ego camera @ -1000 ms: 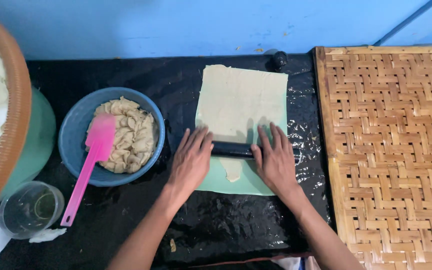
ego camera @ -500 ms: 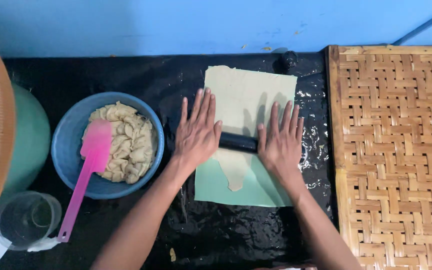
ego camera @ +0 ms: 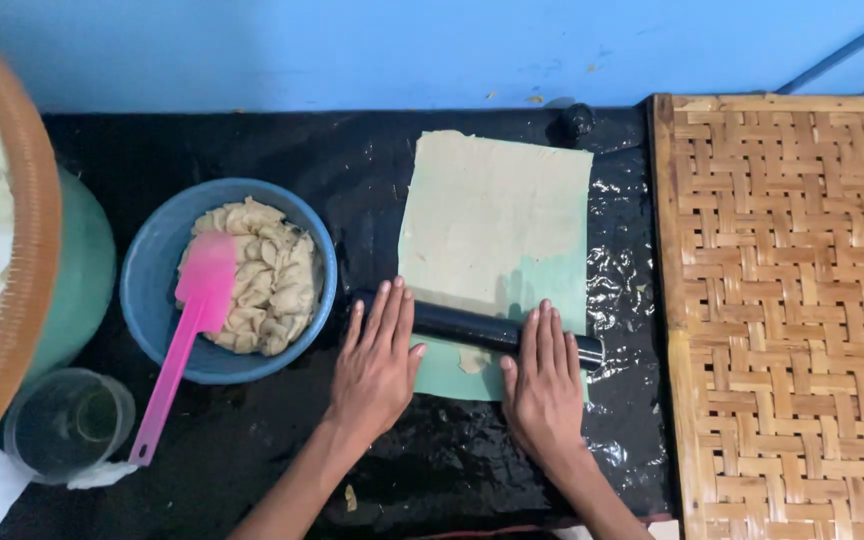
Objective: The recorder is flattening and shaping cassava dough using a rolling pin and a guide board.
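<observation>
Both hands lie flat, fingers spread, palms pressing a black rolling pin [ego camera: 472,326]; left hand [ego camera: 376,365] at its 9 o'clock end, right hand [ego camera: 544,385] toward 3 o'clock; the pin lies across thin dough [ego camera: 492,215] on a green sheet [ego camera: 552,285] on the black counter [ego camera: 252,150]; a blue bowl [ego camera: 152,260] with a pink spatula [ego camera: 187,335] sits at 9 o'clock.

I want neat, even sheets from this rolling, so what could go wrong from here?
1. The black roller lies slanted under the left hand and right hand, so the dough sheet may thin unevenly.
2. The dough already reaches the far edge of the green mat; it could spill onto the crinkled black plastic and stick.
</observation>
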